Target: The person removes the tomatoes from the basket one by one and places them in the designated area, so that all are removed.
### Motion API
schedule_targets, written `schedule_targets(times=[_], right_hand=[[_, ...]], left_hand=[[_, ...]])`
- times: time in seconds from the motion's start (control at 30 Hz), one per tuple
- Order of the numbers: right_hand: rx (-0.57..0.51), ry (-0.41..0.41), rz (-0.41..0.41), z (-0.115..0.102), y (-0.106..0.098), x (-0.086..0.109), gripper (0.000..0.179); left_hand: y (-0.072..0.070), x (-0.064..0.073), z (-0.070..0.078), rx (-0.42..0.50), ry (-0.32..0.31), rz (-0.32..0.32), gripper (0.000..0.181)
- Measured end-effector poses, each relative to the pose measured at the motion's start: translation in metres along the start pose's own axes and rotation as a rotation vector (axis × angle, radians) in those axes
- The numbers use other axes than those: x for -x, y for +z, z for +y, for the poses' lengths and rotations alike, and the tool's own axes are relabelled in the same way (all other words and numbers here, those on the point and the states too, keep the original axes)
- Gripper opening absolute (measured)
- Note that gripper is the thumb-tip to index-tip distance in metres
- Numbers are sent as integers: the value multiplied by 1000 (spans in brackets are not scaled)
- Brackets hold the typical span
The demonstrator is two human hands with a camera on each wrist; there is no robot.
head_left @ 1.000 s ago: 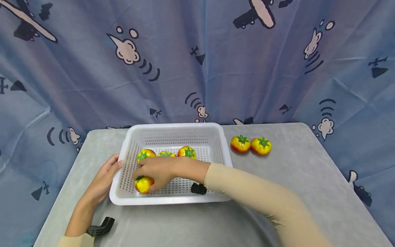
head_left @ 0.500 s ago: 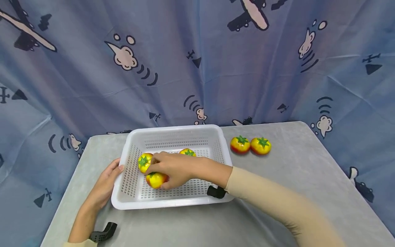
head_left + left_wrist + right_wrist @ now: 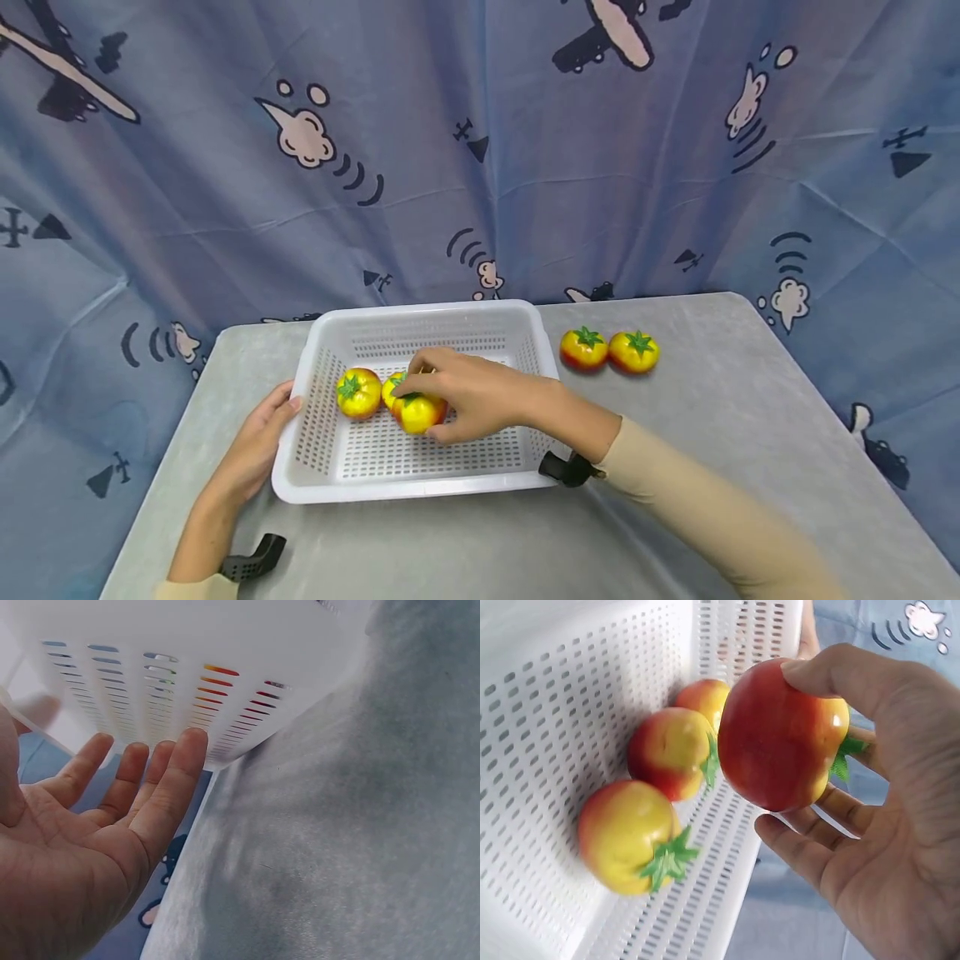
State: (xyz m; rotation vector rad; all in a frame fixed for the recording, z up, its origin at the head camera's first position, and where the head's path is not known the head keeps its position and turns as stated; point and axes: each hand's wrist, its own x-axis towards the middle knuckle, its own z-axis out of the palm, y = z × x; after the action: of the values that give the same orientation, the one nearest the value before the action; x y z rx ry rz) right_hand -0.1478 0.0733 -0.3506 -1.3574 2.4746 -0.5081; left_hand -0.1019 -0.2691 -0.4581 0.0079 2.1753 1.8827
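A white perforated plastic basket stands on the table. My left hand holds its left side, thumb over the rim; in the left wrist view the fingers lie along the outer wall. My right hand grips a yellow-red tomato with a green calyx, raised above the basket floor. In the right wrist view the thumb presses this held tomato from above, fingers beneath. Three other tomatoes rest in a row inside: a near one, a middle one and a far one. My right hand hides part of the row in the head view.
Two more tomatoes sit side by side on the grey table right of the basket, a left one and a right one. A blue patterned curtain hangs behind the table.
My right hand has carried the tomato from the basket's front left toward its middle, moving right and back. The left hand keeps its hold on the basket's side.
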Motion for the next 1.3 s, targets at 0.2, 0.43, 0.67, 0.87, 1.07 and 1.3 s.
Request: schedule_targets(times=[0.2,0.43,0.67,0.87,1.07,1.3], right_hand=[[-49,49,53,8,-1,22,57],[-83,72,150,13,-4,44,60],[-137,104,263,16,1,61,58],[-173,164,393,17,5,78,60],[-181,239,486,22,5,99,61],[-157,295,543,36,10,120,66]], left_hand=[[-3,6,-2,-44,-21,4,62],[-6,9,-1,-69,9,-7,64],[-7,7,0,-62,3,3,64],[-7,8,0,-58,12,-1,63],[-2,5,-3,-33,16,-15,63],[1,2,-1,-35,19,-12,62]])
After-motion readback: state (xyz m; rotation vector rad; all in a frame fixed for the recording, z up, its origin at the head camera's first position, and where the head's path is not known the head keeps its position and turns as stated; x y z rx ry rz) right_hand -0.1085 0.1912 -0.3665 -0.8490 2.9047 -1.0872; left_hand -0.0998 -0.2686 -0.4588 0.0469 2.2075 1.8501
